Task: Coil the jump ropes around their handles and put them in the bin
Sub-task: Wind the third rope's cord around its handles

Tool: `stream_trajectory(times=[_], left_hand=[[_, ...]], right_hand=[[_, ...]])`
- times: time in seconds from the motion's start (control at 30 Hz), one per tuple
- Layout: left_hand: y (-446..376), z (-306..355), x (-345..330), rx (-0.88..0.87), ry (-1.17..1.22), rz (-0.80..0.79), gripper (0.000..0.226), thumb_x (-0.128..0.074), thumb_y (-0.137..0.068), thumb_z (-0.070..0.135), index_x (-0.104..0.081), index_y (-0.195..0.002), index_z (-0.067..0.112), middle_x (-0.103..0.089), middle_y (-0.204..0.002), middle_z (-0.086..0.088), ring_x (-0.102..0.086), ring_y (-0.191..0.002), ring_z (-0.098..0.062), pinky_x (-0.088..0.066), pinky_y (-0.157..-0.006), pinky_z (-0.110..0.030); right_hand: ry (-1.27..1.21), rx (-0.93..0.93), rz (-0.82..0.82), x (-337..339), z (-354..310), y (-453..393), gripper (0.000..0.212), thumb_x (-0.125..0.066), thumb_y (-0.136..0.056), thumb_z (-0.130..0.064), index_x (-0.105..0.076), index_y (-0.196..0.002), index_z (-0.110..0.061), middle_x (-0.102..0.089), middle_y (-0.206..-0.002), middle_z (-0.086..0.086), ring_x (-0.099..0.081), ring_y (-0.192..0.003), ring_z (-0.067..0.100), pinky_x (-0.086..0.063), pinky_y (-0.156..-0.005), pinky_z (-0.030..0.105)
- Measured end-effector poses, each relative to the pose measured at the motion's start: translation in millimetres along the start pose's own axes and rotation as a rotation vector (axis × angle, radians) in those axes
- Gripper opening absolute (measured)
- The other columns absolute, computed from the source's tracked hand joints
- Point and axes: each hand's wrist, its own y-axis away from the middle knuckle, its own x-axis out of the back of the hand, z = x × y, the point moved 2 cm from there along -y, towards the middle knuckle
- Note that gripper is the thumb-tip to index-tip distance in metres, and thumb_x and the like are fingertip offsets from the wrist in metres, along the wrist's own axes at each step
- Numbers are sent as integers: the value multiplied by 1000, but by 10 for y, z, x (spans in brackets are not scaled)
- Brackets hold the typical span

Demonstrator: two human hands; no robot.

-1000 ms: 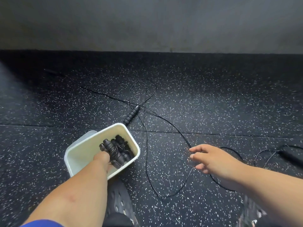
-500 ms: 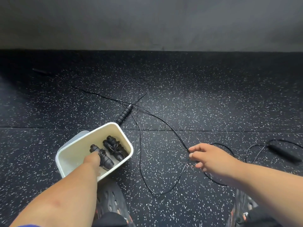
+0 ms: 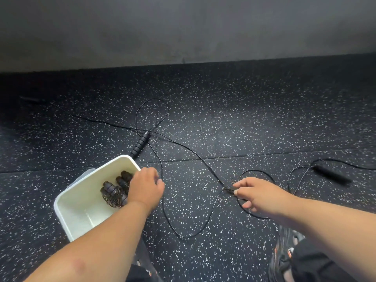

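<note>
A white bin (image 3: 67, 202) stands on the floor at lower left with coiled black jump ropes (image 3: 114, 191) inside. My left hand (image 3: 145, 186) hovers over the bin's right rim, fingers loosely curled, holding nothing. A loose thin black rope (image 3: 183, 234) snakes across the floor; its ribbed black handle (image 3: 140, 144) lies just beyond the bin. My right hand (image 3: 258, 193) pinches this rope between thumb and fingers near a loop. Another black handle (image 3: 331, 174) lies blurred at the right.
The floor is black speckled rubber matting (image 3: 223, 119) with a seam running left to right. A grey wall (image 3: 183, 27) rises at the back. A further dark handle (image 3: 30, 98) lies far left. My shoes (image 3: 284, 253) show at the bottom edge.
My left hand has come up out of the bin and moved right over its rim, leaving the coiled ropes inside. My right hand has closed its fingers on the loose rope.
</note>
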Motion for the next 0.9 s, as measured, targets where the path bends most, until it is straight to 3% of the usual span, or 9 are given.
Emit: stream_trajectory(times=[0.2,0.33,0.47,0.53,0.6,0.7,0.8,0.83,0.9], left_hand=[[296,761,-805,16,179,-485,33,-60,-95,32,-65,-127,23,-64,-117,4,-61,-112,-21,-49,-98,-32],[485,1080,-1123,131,229,-793,77,-63,-94,43,-32,-161,24,-65,-119,1,-64,-109,-22,-50,-98,-35],[630,1359,-1179,229,371,-908,97,-66,-100,31,4,-167,25,-60,-99,2,-51,-75,-7,-45,-63,-16],[656,1401,-1265,261,398,-944,99,-66,-99,29,6,-167,23,-62,-131,-9,-53,-85,-10,-44,-78,-21],[672,1405,-1321,297,377,-944,96,-68,-96,30,-5,-168,19,-57,-145,-15,-58,-98,-15,-44,-91,-29],[606,1541,-1263,170,234,-899,52,-57,-102,29,-54,-145,1,-65,-115,-9,-56,-98,-21,-52,-100,-37],[519,1839,-922,-4,233,-811,38,-49,-107,30,-67,-127,3,-60,-92,-1,-54,-97,-23,-50,-96,-35],[521,1964,-773,-90,238,-794,33,-50,-107,28,-69,-123,7,-61,-93,0,-56,-97,-25,-49,-94,-34],[543,2189,-433,-188,291,-739,19,-54,-105,27,-71,-102,19,-63,-88,1,-58,-84,-19,-48,-80,-30]], right_hand=[[-61,8,8,146,116,137,17,-66,-91,-39,-69,-107,-35,-72,-108,-7,-72,-85,14,-55,-82,36],[-32,18,-1,210,157,201,19,-65,-92,-40,-67,-110,-35,-73,-108,-8,-73,-86,12,-57,-85,40],[-62,16,12,270,223,286,21,-66,-89,-40,-68,-110,-39,-74,-102,-10,-73,-85,9,-56,-83,35],[-68,14,9,301,244,306,21,-66,-88,-41,-68,-110,-41,-74,-101,-11,-73,-84,8,-56,-80,35],[-79,7,8,330,252,318,21,-66,-89,-40,-68,-110,-40,-74,-101,-8,-72,-83,8,-55,-76,35],[-62,30,4,363,240,317,23,-64,-93,-34,-65,-116,-37,-74,-108,2,-68,-76,12,-49,-66,29],[83,91,35,378,210,281,47,-62,-94,-25,-52,-140,-33,-60,-129,0,-58,-61,11,-43,-49,20],[179,117,63,393,193,274,59,-61,-93,-25,-44,-149,-34,-53,-137,1,-60,-64,11,-46,-52,20],[321,144,120,424,146,265,78,-62,-89,-28,-27,-158,-37,-40,-151,6,-64,-99,17,-54,-81,26]])
